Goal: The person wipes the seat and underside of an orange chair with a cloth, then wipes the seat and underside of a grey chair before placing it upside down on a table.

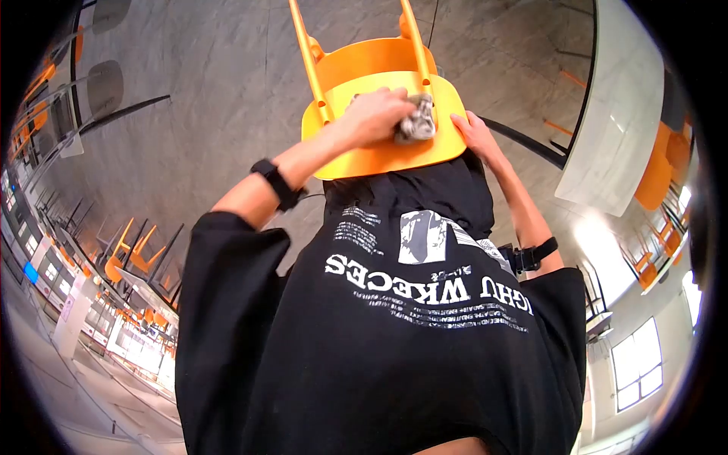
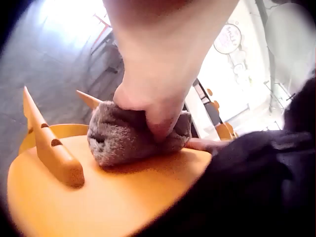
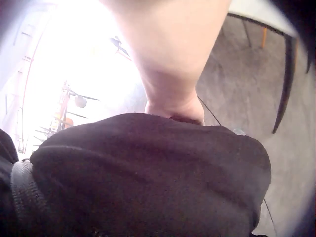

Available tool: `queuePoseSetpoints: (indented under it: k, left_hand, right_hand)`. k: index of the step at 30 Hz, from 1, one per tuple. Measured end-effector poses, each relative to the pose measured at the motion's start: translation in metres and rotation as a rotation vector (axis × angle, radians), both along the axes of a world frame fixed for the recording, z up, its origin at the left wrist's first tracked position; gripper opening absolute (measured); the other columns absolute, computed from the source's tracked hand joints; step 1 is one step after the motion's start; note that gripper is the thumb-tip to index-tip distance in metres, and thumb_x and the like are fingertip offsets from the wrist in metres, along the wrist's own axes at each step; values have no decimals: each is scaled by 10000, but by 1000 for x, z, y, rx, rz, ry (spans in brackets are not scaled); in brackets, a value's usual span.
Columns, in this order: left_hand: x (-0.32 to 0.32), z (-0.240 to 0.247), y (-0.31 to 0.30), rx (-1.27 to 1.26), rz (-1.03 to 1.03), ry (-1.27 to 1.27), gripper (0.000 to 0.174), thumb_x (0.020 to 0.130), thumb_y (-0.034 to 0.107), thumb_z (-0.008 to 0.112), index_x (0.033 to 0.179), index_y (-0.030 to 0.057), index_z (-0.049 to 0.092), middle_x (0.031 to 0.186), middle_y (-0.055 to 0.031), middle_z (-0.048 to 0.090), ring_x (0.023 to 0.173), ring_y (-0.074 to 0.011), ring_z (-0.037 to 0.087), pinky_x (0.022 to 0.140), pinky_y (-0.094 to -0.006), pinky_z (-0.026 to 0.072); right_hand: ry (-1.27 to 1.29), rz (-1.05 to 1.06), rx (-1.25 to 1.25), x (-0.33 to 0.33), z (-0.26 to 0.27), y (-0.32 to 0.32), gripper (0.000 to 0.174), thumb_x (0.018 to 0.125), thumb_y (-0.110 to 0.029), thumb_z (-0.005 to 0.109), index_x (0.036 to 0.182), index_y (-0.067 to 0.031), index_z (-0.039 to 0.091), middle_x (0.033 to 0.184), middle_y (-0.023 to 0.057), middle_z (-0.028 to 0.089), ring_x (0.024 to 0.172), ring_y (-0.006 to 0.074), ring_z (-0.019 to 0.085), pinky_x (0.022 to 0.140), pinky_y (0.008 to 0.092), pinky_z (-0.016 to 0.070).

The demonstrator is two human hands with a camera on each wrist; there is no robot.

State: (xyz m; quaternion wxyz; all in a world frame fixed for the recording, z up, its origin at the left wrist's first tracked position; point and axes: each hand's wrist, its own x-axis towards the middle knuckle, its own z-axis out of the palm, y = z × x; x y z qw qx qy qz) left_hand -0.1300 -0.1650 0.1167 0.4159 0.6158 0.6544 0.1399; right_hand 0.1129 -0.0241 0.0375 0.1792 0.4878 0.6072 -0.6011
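Left hand clamps a bunched grey cloth under curled fingers, pressing it onto the rear half of the orange chair seat — the wad sits under the palm, so pressure likely passes straight into the plastic. Right hand rests on the seat's right rim, fingers laid fairly straight, gripping nothing — apparently bracing the chair.

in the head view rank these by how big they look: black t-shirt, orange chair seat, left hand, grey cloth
1. black t-shirt, though it sits nearest the camera
2. orange chair seat
3. left hand
4. grey cloth, partly hidden under that hand
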Motion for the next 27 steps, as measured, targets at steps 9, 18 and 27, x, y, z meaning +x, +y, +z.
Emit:
queuePoseSetpoints:
  k: [9, 18, 27]
  left_hand:
    - [-25, -76, 36, -159, 213, 290, 402, 739, 131, 601, 1140, 147, 633, 1025, -175, 600, 985, -365, 600, 823, -459, 494]
    - [-37, 76, -37, -401, -106, -104, 499, 690, 129, 730, 1165, 230, 613, 979, -163, 597, 898, -364, 613, 816, -445, 493]
    - [11, 37, 21, -19, -60, -329, 486, 759, 14, 598, 1223, 157, 613, 1078, -182, 581, 1003, -362, 585, 888, -401, 475]
  right_hand:
    - [-17, 51, 27, -14, 22, 3, 482, 944, -367, 556, 1133, 77, 569, 1000, 135, 674, 904, 177, 630, 814, 309, 491]
    - [31, -3, -68, -22, 24, 7, 498, 960, -392, 556, 1161, 63, 562, 999, 83, 660, 887, 117, 602, 806, 261, 482]
    - [214, 132, -123, -19, 20, 21, 649, 996, -540, 357, 1238, 36, 532, 1120, 109, 644, 1019, 148, 588, 892, 287, 462]
